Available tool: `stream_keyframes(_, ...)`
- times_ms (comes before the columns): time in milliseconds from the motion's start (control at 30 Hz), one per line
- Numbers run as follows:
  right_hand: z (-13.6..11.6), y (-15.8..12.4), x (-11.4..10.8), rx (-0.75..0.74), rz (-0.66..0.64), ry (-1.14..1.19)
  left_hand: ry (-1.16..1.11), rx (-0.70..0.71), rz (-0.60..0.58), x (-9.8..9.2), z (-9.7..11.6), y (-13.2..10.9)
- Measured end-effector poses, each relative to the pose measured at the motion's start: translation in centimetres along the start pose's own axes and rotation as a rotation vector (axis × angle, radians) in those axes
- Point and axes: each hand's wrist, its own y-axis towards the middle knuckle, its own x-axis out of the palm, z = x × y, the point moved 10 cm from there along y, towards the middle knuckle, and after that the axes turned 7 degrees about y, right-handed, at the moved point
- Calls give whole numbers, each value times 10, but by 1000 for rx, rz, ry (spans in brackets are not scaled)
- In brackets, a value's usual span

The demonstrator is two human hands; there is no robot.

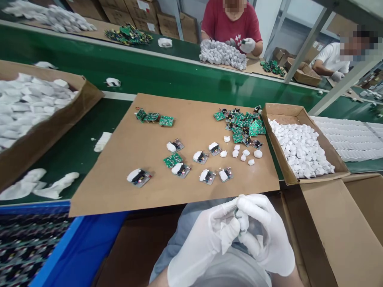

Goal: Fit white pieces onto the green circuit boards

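While sitting at a flat brown cardboard sheet (104, 175), got the white-gloved left hand (206, 235) and white-gloved right hand (273, 239) curled nearly closed by its near edge, pinching a small rounded white lump (243, 220) between them, kinda half hidden.

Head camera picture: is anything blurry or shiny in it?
Head view: the dark rows in the blue bin look smeared; head view: the green surface shines faintly below the top-middle white heap, while boards on the near cardboard look crisper.

Left hand (206, 235) and right hand (273, 235), gloved, around a small white piece (243, 220), near circuit boards (255, 128) on cardboard (194, 127).
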Motion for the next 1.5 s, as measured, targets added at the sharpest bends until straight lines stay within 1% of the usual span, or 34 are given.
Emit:
stream_keyframes(100, -1, 5, 2, 17, -63, 64, 109, -21, 41, -6, 0, 0)
stream_keyframes(167, 0, 8, 3, 33, -103, 90, 143, -35, 36, -7, -1, 1)
stream_keyframes(233, 3, 11, 5, 51, -131, 101, 130, -48, 23, -5, -2, 2)
stream_keyframes(367, 5, 13, 7, 44, -140, 145, 65, -55, 85, -9, -3, 3)
stream_keyframes(467, 5, 12, 9, 24, -146, 159, -39, -61, 84, -8, -8, 3)
stream_keyframes(600, 11, 9, 5, 64, -70, 102, -183, -88, 122, -15, -19, 2)
stream_keyframes(633, 9, 10, 5, 39, -58, 78, -201, -89, 128, -17, -20, 1)
stream_keyframes(667, 4, 13, 6, -16, -50, 47, -215, -85, 126, -18, -20, 1)
stream_keyframes(767, -15, 22, 16, -228, -44, -53, -235, -52, 124, -19, -19, -2)
stream_keyframes(800, -18, 25, 19, -271, -39, -71, -220, -40, 131, -20, -18, -2)
stream_keyframes(867, -20, 27, 24, -304, -33, -94, -152, -5, 158, -23, -15, -3)
stream_keyframes(933, -17, 24, 27, -286, -42, -98, -72, 47, 172, -25, -8, -4)
stream_keyframes(1000, -9, 21, 27, -189, -45, -44, -47, 73, 194, -28, -1, -4)
stream_keyframes(1033, -3, 19, 26, -128, -44, -15, -49, 73, 204, -29, 2, -4)
stream_keyframes(1100, 2, 17, 26, -53, -49, 1, -42, 56, 208, -29, 6, -5)
stream_keyframes(1167, 1, 18, 29, -53, -71, -28, -6, 43, 205, -28, 9, -6)
stream_keyframes(1233, 0, 21, 34, -63, -122, -30, 23, 41, 218, -29, 11, -6)
stream_keyframes(1300, 2, 22, 37, -57, -151, -38, 7, 40, 254, -34, 9, -7)
stream_keyframes(1367, 5, 22, 37, -65, -150, -42, -26, 21, 272, -37, 5, -7)
stream_keyframes(1400, 6, 22, 36, -72, -144, -37, -45, 7, 266, -38, 2, -6)
stream_keyframes(1500, 10, 22, 36, -73, -144, -33, -75, -25, 197, -35, -1, -4)
